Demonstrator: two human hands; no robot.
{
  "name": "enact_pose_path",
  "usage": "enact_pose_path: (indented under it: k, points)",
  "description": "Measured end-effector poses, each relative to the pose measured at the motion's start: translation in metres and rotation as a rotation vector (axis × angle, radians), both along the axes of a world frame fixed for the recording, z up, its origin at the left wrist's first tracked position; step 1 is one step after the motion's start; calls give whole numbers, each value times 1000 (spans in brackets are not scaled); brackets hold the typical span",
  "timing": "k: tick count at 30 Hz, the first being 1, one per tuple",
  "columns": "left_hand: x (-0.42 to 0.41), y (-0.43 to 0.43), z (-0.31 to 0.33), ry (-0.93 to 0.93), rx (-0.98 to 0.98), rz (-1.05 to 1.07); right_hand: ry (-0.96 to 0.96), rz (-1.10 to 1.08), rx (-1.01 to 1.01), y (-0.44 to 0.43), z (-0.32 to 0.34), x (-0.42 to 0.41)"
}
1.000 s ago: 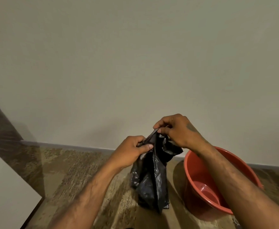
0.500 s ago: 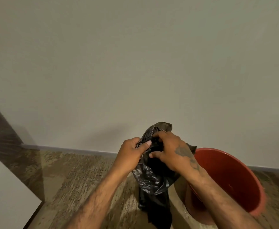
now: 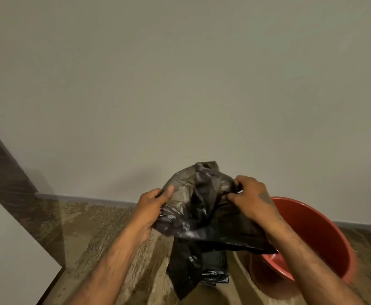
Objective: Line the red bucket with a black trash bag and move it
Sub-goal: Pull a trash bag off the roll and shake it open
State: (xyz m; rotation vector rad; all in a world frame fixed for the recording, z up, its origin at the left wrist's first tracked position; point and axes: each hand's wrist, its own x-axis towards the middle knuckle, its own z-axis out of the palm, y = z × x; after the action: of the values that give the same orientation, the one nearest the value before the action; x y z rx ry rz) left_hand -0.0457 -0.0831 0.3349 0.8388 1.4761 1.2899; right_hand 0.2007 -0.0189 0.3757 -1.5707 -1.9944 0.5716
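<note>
Bag-opening stage, task approx. early-to-mid. The left hand (image 3: 151, 208) and right hand (image 3: 249, 198) each pinch a side of the black bag (image 3: 202, 216), fingers closed on the film, thumbs on top; the mouth is being pulled apart between the two grips, w/ a crumpled peak of film standing above and beyond them toward the wall (image 3: 180, 84). Below the grips the rest of the bag hangs in loose folds, its tail ending above the floor (image 3: 105, 234); whether it touches cannot be told. The red bucket (image 3: 325, 234) stands on the floor to the right of and below the right-hand grip, partly behind that forearm; a flap of the bag overlaps its near rim in view, but nothing lies inside, so it reads as unlined. Done: bag in hand, mouth found and part spread. Left, by judgement: open fully, seat the bag in the bucket, fold the edge over the rim, then move the bucket. Vs. the frame 0.5 s ago: the hands, then close together w/ the bag bunched between them, now sit well apart, and the film is stretched into a broad sheet; vs. 1.0 s ago the bag was a narrow hanging bundle held at its top edge. Bucket position relative to the wall looks about the same.
</note>
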Motion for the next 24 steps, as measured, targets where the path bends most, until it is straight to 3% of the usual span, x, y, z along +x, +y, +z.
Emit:
enact_pose_path:
  k: [5, 8, 10, 12, 14, 16, 18, 19, 22, 24]
  points:
    - [-42, 11, -23, 108, -47, 233, 12, -152, -170, 19, -17, 37]
    - [-61, 24, -9, 102, -82, 264, -27, 9, -391, 30, -8, 36]
    - [-72, 35, 29, 178, -14, 292, -13, 78, -358, 35, 23, 29]
    - [-83, 40, 83, 426, 136, 376, 130, -23, -108, 40, 63, 22]
    - [-89, 25, 134, 706, 375, 545, 345, -217, 305, 32, 95, 18]
    - [-76, -5, 156, 781, 704, 750, 564, -274, 726, 8, 103, 15]
    - [-54, -27, 135, 784, 867, 854, 594, -257, 854, -12, 76, 7]
    - [-44, -30, 110, 780, 841, 829, 558, -201, 761, -14, 52, 3]
    - [-31, -29, 21, 786, 474, 537, 301, -85, 133, -4, -17, -3]
    - [-39, -27, -20, 886, 318, 382, 189, -75, -105, 3, -49, 5]
